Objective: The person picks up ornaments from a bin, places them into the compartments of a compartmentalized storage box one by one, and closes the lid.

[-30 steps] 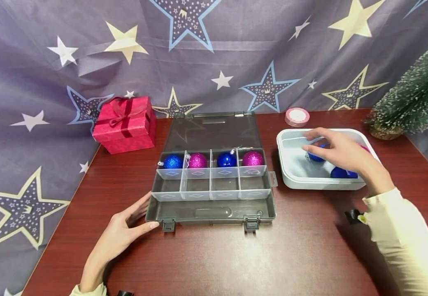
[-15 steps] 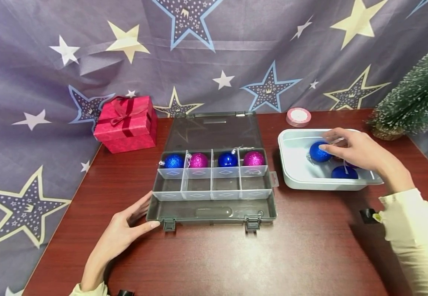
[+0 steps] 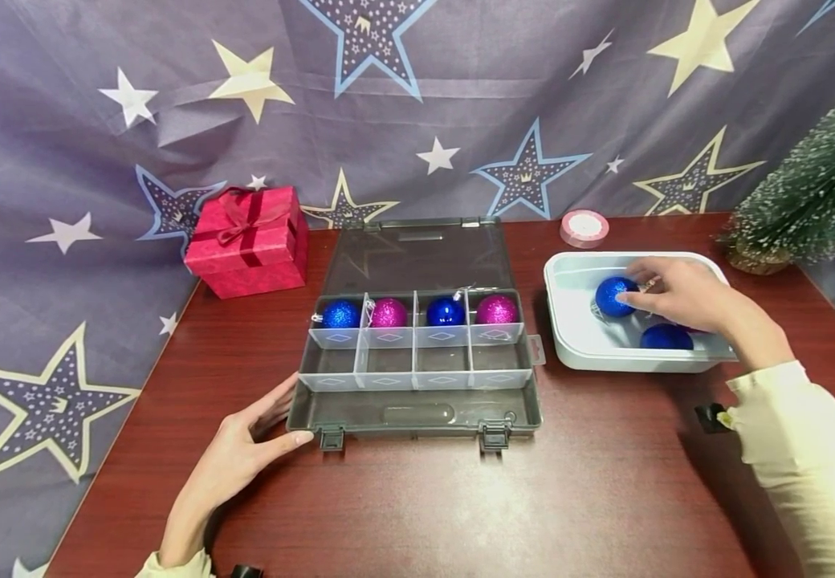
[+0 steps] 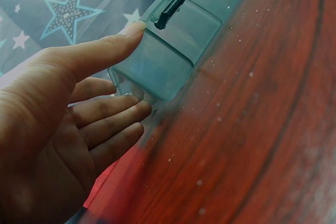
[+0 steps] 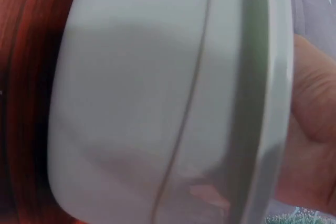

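A grey compartment box (image 3: 413,413) lies on the table with its lid raised. Its back row holds a blue glitter bauble (image 3: 340,314), a pink glitter bauble (image 3: 388,314), a shiny blue bauble (image 3: 446,311) and another pink one (image 3: 496,311). My left hand (image 3: 233,461) touches the box's near left corner, thumb at the front edge, fingers straight along the side. Inside a white tub (image 3: 562,337) my right hand (image 3: 688,295) has its thumb over the right part of a blue glitter bauble (image 3: 613,298); whether it grips it I cannot tell. A darker blue bauble (image 3: 666,337) lies nearer the front.
A red gift box (image 3: 247,245) with a bow stands at the back left. Behind the tub sits a roll of pink ribbon (image 3: 584,229). A small frosted tree (image 3: 815,193) stands at the far right, before a star-patterned cloth (image 3: 461,80).
My right hand first moved right within the tub, then slightly back left. The blue glitter bauble under its thumb shifted a little left over the last half second. My left hand stays at the box corner.
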{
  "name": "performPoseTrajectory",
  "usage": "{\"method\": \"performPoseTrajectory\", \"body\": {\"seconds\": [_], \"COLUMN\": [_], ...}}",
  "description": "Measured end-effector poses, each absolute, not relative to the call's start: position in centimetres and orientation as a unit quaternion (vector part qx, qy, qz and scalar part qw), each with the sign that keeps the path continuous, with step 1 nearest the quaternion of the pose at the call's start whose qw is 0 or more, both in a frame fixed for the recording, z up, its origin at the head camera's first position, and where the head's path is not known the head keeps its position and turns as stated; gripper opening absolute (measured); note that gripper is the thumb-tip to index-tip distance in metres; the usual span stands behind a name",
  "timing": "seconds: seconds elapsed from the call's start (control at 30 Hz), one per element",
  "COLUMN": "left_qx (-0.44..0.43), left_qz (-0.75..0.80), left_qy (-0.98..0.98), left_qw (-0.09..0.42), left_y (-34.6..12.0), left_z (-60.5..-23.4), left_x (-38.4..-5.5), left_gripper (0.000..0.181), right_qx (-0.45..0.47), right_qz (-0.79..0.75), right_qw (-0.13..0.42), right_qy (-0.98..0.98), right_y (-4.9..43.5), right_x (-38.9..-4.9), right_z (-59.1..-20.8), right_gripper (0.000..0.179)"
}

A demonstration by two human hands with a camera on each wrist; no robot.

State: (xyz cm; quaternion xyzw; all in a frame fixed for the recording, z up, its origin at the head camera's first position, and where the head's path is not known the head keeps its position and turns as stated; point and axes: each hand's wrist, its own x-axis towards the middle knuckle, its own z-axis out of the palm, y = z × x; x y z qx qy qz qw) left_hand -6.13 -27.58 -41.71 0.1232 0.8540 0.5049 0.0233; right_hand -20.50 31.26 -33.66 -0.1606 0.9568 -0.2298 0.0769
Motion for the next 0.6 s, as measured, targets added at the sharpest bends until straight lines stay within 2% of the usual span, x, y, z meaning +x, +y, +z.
{"method": "performPoseTrajectory", "body": {"seconds": [0.6], "left_qx": [0.117], "left_qz": [0.504], "left_qy": [0.855], "left_qw": [0.024], "left_y": [-27.5], "left_z": [-41.7], "left_x": [-6.1], "left_gripper": [0.078], "right_qx": [-0.168], "right_qz": [-0.192], "right_qw": [0.081], "right_qy": [0.964], "right_y": [29.1], "right_x": [-21.3], "right_z": [-34.6], "right_gripper": [0.059]}}
